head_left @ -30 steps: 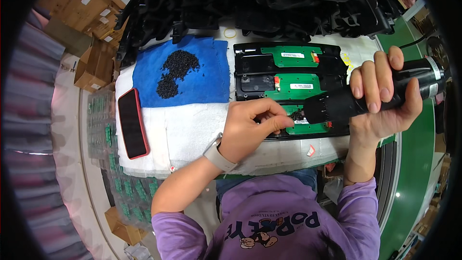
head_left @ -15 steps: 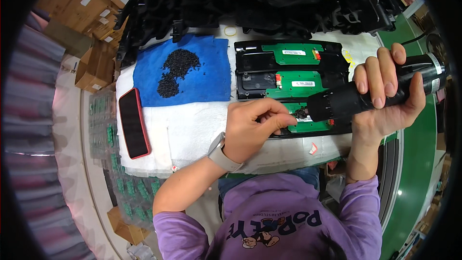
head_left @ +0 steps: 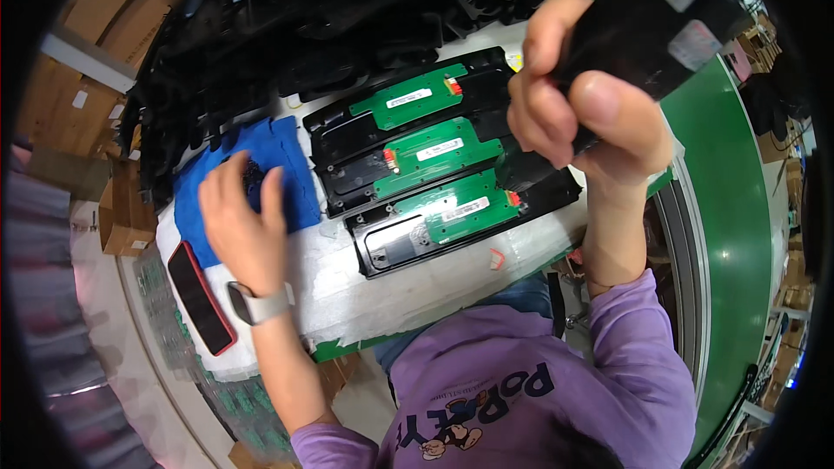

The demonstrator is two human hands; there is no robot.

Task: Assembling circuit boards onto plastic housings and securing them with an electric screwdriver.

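Note:
My left hand (head_left: 246, 226) is over the blue cloth (head_left: 300, 208), its thumb and fingers apart beside the pile of small black screws (head_left: 253, 175). The hand partly covers the pile. Raised at the upper right, my right hand (head_left: 599, 113) grips a black electric screwdriver (head_left: 638, 30) with pale labels; its tip is hidden. Between the hands lie three black plastic housings, each with a green circuit board: a far board (head_left: 417, 102), a middle board (head_left: 447, 153) and a near board (head_left: 465, 208). Each board carries a white label and a small red connector.
A red-edged phone (head_left: 201, 300) lies on the white padded cover (head_left: 339, 295), left of the housings. Many black plastic parts (head_left: 347, 26) are heaped along the far side. Cardboard boxes (head_left: 122, 208) stand at the left. A green surface (head_left: 738, 234) runs along the right.
My left hand has moved from the near board leftward to the screws on the cloth. My right hand has lifted the screwdriver up from that board. The head view has turned.

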